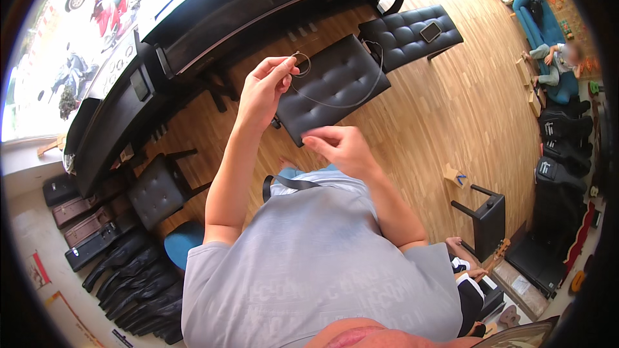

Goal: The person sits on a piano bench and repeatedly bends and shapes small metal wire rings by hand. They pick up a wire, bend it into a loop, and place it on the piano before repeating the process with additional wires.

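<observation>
My left hand (265,90) is raised in front of me, thumb and forefinger pinched on a thin, pale string (342,107) that looks like wire. A small loop of it stands beside the fingertips. From there the string sweeps in a wide curve across a black tufted bench (325,74) and bends back near that bench's far right corner. Lower and to the right, my right hand (345,149) has its thumb and forefinger drawn together, slightly blurred. Whatever lies between those fingers is too small to make out.
Behind the bench runs a long black piano (277,6). A second tufted bench (412,35) bears a phone (431,32). At right stand a small black stool (488,219) and black instrument bags (560,148). Someone sits on a blue sofa (538,22); another person (467,277) sits lower right.
</observation>
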`<control>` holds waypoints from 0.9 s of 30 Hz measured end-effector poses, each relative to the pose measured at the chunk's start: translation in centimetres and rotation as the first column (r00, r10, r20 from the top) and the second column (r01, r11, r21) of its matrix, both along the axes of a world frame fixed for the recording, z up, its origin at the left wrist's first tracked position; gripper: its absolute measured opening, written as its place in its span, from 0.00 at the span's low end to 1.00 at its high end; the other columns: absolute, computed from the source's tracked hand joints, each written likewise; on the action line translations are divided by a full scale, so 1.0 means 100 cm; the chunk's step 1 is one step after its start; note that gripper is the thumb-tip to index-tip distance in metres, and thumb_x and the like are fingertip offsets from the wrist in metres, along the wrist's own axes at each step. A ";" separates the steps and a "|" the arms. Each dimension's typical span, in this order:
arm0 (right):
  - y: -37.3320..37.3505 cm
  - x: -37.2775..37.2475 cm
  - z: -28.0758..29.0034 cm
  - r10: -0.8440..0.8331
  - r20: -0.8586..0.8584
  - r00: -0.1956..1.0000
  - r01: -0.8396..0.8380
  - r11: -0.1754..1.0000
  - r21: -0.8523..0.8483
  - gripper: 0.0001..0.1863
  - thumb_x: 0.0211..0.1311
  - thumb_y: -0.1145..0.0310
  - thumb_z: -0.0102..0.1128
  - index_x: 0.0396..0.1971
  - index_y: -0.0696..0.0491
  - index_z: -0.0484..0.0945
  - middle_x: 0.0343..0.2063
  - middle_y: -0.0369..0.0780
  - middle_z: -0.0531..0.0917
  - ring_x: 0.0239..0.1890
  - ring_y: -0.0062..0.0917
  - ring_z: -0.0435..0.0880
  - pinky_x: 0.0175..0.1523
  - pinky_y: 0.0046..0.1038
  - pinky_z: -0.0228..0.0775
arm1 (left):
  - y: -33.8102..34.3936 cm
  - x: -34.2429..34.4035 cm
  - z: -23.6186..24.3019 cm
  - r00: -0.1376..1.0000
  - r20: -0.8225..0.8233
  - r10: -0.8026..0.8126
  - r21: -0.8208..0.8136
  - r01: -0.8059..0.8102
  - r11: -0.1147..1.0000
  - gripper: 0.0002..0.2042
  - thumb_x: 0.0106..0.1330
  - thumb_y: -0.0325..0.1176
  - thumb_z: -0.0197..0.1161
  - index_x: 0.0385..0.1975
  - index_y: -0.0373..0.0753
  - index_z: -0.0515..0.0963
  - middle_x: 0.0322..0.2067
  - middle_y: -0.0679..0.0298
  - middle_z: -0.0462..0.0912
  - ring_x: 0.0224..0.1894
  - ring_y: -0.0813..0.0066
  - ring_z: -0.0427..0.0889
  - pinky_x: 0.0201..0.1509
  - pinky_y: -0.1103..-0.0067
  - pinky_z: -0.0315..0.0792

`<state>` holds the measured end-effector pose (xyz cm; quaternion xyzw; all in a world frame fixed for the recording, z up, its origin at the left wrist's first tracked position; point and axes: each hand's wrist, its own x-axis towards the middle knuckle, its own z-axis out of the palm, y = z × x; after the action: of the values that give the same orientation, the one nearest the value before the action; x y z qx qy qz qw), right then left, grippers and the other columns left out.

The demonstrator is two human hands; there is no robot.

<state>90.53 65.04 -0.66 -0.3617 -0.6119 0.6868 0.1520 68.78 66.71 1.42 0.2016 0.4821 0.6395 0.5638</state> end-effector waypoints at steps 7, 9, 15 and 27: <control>0.009 -0.061 -0.018 -0.623 -0.398 0.674 0.223 0.685 -0.694 0.20 0.70 0.61 0.63 0.56 0.55 0.74 0.45 0.43 0.85 0.27 0.15 0.78 0.23 0.15 0.66 | -0.052 -0.042 0.009 0.999 0.019 0.047 0.048 -0.048 0.998 0.06 0.70 0.31 0.66 0.41 0.36 0.81 0.32 0.66 0.82 0.29 0.87 0.72 0.33 0.88 0.64; 0.025 -0.057 -0.023 -0.668 -0.454 0.590 0.214 0.671 -0.709 0.15 0.72 0.64 0.60 0.52 0.55 0.76 0.40 0.42 0.86 0.24 0.13 0.74 0.23 0.14 0.64 | -0.065 -0.054 0.009 0.997 0.010 0.070 0.018 -0.071 0.997 0.06 0.70 0.31 0.65 0.41 0.36 0.81 0.31 0.66 0.82 0.28 0.87 0.72 0.33 0.87 0.64; 0.072 -0.024 -0.018 -0.700 -0.556 0.447 0.258 0.697 -0.669 0.15 0.76 0.62 0.54 0.54 0.55 0.75 0.28 0.33 0.73 0.23 0.12 0.68 0.25 0.15 0.62 | -0.087 -0.081 -0.001 0.996 0.049 0.069 -0.004 -0.069 0.998 0.06 0.71 0.30 0.63 0.42 0.36 0.80 0.29 0.69 0.79 0.28 0.86 0.72 0.32 0.87 0.65; 0.114 0.017 0.002 -0.546 -0.367 0.753 0.498 0.838 -0.223 0.13 0.76 0.61 0.53 0.49 0.54 0.78 0.23 0.31 0.73 0.17 0.10 0.67 0.21 0.14 0.59 | -0.074 -0.072 -0.016 1.000 -0.026 0.003 0.015 -0.003 1.000 0.05 0.73 0.31 0.62 0.41 0.37 0.80 0.29 0.70 0.79 0.29 0.86 0.74 0.32 0.86 0.67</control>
<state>92.27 76.41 -0.47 -0.3711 -0.4004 0.7105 0.4440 61.59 59.28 -0.23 0.2132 0.4849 0.6413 0.5551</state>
